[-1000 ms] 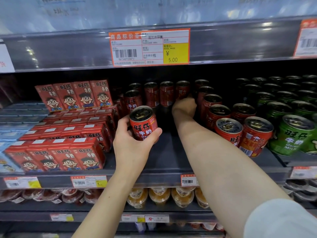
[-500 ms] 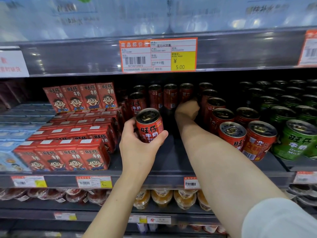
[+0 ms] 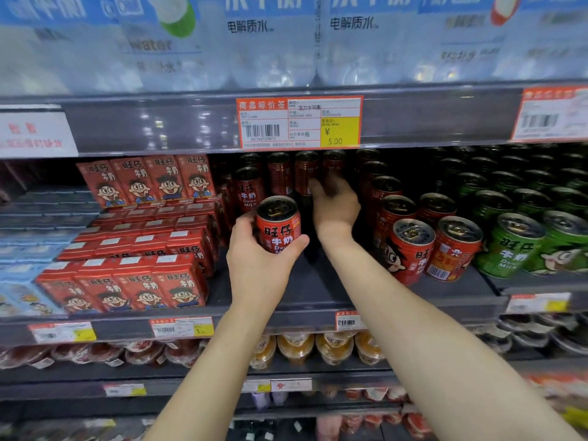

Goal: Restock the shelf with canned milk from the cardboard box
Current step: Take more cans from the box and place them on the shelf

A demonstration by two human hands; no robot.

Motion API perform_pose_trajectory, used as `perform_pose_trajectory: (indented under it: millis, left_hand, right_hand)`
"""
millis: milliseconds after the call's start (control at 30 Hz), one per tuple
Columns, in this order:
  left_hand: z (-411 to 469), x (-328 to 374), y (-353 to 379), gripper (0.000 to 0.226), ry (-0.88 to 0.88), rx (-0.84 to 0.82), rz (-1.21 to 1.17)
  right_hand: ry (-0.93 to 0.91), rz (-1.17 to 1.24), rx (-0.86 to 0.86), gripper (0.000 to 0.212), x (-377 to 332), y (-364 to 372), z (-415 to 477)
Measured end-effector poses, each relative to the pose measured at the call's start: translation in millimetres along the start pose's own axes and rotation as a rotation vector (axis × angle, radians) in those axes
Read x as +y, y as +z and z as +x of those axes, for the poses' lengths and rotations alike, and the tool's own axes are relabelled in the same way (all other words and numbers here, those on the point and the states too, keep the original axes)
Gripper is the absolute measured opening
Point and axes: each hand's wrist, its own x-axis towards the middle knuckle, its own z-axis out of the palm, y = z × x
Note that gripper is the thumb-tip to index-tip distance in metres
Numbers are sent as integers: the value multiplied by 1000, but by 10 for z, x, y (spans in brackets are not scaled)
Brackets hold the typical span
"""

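My left hand is shut on a red milk can, held upright above the dark shelf in the gap between the cartons and the can rows. My right hand reaches deeper into the same gap, with its fingers apart and their tips at the back row of red cans; it holds nothing. More red cans stand in rows to the right of my right arm. The cardboard box is out of view.
Red milk cartons are stacked left of the gap, and green cans stand at the right. The shelf above, with a price tag, hangs low over the cans and carries water bottles. Packaged snacks fill the lower shelves.
My right hand has drawn back a little from the back row and spread its fingers. My left hand still holds the can in about the same place. The camera has tilted upward.
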Motion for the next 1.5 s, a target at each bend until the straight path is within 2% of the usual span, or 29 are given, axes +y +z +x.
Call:
perform_pose_trajectory:
  millis: [100, 200, 233, 300, 367, 400, 567, 700, 767, 900, 1100, 1500]
  left_hand:
    - [55, 40, -30, 73, 9, -8, 51]
    - [117, 103, -62, 77, 8, -18, 81]
    - [138, 120, -68, 76, 10, -22, 89]
    - [160, 153, -69, 65, 26, -32, 122]
    - [159, 168, -58, 59, 70, -40, 189]
    - [155, 174, -57, 60, 90, -46, 219]
    - [162, 146, -160, 80, 136, -112, 361]
    - [64, 180, -302, 67, 308, -56, 529]
    - [31, 188, -380, 60, 379, -33, 572]
    - [53, 135, -495, 60, 453, -66, 610]
    - [43, 131, -584, 54, 418, -98, 593]
    - [30, 246, -773, 51, 369, -175, 573]
  right_hand:
    - [12, 181, -67, 26, -198, -141, -299]
    - [48, 375, -338, 12, -370, -329, -566]
    - [33, 382, -441, 17, -384, -376, -627]
    - [-27, 266, -548, 43, -357, -406, -703]
    - [-94, 94, -512, 68, -320, -388, -734]
    - [-107, 52, -479, 72, -300, -377, -727]
    - [-72, 19, -426, 68, -221, -278, -598]
    - [13, -37, -427, 81, -18, -82, -351]
    - [23, -82, -422, 78, 27, 42, -241]
    - [-2, -94, -399, 77, 75, 279, -34]
    - [-139, -196, -407, 59, 132, 394, 244]
    - [-99, -349, -394, 54, 117, 473, 241]
